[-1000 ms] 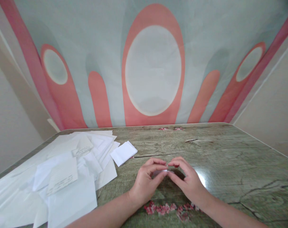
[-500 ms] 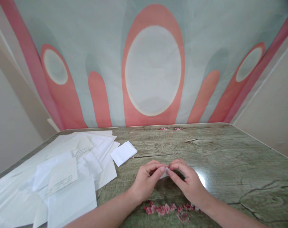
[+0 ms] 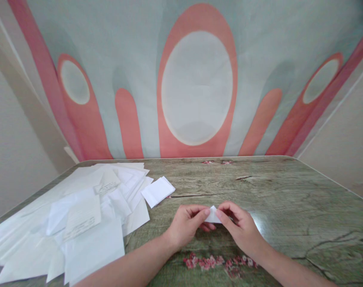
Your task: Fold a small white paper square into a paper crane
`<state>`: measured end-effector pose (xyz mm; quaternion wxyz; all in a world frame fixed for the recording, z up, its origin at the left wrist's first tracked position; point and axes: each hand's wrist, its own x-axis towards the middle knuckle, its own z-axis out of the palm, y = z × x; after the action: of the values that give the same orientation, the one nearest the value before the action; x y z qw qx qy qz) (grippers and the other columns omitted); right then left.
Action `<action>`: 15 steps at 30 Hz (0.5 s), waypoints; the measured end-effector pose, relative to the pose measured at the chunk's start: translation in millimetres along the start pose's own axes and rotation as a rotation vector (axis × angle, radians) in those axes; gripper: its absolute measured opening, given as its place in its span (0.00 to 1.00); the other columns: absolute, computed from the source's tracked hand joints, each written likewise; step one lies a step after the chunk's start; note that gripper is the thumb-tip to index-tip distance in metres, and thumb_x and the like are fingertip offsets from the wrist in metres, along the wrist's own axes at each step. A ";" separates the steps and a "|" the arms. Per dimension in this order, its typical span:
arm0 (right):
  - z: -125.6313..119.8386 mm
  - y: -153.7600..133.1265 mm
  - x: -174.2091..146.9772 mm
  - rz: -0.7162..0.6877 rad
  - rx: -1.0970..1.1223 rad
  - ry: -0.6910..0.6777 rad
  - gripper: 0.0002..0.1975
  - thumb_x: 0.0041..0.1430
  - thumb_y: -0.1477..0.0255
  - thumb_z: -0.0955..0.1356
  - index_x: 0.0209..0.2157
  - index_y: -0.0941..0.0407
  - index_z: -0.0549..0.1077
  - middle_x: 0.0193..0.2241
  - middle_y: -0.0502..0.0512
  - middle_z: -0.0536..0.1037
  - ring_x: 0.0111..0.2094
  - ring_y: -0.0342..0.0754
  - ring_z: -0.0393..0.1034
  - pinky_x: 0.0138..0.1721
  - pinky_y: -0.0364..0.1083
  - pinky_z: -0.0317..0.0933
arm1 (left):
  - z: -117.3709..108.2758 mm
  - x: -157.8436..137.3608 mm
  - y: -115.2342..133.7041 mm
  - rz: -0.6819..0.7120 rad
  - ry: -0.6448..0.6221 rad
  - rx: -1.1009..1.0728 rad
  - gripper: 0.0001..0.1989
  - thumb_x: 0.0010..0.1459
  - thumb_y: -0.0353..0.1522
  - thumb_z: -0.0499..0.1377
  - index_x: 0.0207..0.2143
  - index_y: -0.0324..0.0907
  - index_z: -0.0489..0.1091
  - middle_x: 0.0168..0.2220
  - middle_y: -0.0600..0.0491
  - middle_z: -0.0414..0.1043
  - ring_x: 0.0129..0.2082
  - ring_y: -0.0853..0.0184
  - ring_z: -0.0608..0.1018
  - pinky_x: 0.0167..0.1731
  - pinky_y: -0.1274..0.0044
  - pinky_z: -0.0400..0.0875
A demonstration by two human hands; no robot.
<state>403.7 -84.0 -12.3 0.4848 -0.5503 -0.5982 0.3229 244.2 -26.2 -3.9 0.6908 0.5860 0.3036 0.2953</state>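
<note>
Pinching a small piece of folded white paper (image 3: 213, 215) between both hands, its top edge rising to 1 blunt point. My left hand (image 3: 183, 225) is clamped on the left side, thumb in front; other fingertips of that hand show just below the paper. My right hand (image 3: 241, 225) grips the right side, thumb on the near face; the fingers behind are partly hidden, so I cannot tell how many bear on it. Position: between my 2 thumbs, over the glossy wood-grain tabletop (image 3: 289, 195), beyond a printed strip of pink flowers (image 3: 210, 261); contact with the surface, cannot tell. Also noted: a small flat stack of white paper rectangles (image 3: 158, 192) lies left of and farther off than my hands, at the right edge of a broad, loose heap of white and cream sheets (image 3: 93, 257). Step in hand, my judgement: shaping or creasing this piece by 2-handed pinch. Next move calls for aligned layers, 1 side held firm while the other thumb presses evenly; uneven pressure could skew the crease.
</note>
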 end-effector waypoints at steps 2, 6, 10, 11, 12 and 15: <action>-0.4 0.2 0.0 0.021 0.015 -0.002 0.11 0.60 0.63 0.61 0.29 0.55 0.67 0.24 0.48 0.67 0.27 0.43 0.62 0.28 0.41 0.56 | 0.8 0.6 -0.3 -0.016 0.037 -0.024 0.18 0.52 0.41 0.58 0.36 0.35 0.75 0.25 0.50 0.74 0.24 0.69 0.76 0.24 0.80 0.70; -1.6 0.8 0.4 0.059 0.049 0.000 0.11 0.60 0.63 0.61 0.30 0.55 0.67 0.24 0.48 0.66 0.26 0.43 0.61 0.27 0.41 0.56 | 1.7 1.2 0.5 -0.030 0.082 -0.053 0.17 0.52 0.40 0.59 0.35 0.33 0.74 0.26 0.49 0.75 0.23 0.69 0.76 0.23 0.81 0.70; -1.3 1.1 0.3 0.080 0.130 0.000 0.09 0.60 0.64 0.61 0.35 0.54 0.67 0.28 0.49 0.69 0.28 0.44 0.63 0.29 0.41 0.59 | 1.8 2.5 -1.0 -0.021 0.125 -0.085 0.17 0.52 0.39 0.60 0.37 0.33 0.72 0.27 0.49 0.75 0.23 0.69 0.77 0.23 0.81 0.71; -0.9 1.5 0.3 0.083 0.155 0.000 0.09 0.60 0.64 0.61 0.37 0.54 0.66 0.29 0.49 0.69 0.29 0.44 0.64 0.29 0.42 0.60 | 1.7 2.9 -1.8 -0.015 0.141 -0.095 0.17 0.52 0.39 0.60 0.38 0.34 0.72 0.27 0.49 0.75 0.24 0.69 0.77 0.23 0.81 0.71; -0.3 2.2 0.3 0.085 0.174 0.001 0.09 0.60 0.64 0.61 0.39 0.53 0.65 0.29 0.50 0.69 0.29 0.44 0.65 0.30 0.42 0.60 | 1.6 3.4 -2.5 -0.008 0.155 -0.104 0.17 0.52 0.38 0.60 0.38 0.34 0.71 0.27 0.49 0.75 0.24 0.69 0.77 0.23 0.81 0.71; 1.5 6.8 0.3 0.077 0.186 -0.001 0.09 0.60 0.65 0.61 0.41 0.53 0.64 0.30 0.50 0.69 0.27 0.43 0.65 0.30 0.42 0.61 | 1.1 4.1 -3.6 0.013 0.180 -0.120 0.17 0.52 0.38 0.60 0.40 0.35 0.70 0.28 0.49 0.75 0.25 0.68 0.77 0.24 0.80 0.72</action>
<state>404.7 -82.2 -19.0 0.5208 -0.5253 -0.5444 0.3956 247.8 -24.2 -7.6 0.6927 0.5167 0.3422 0.3690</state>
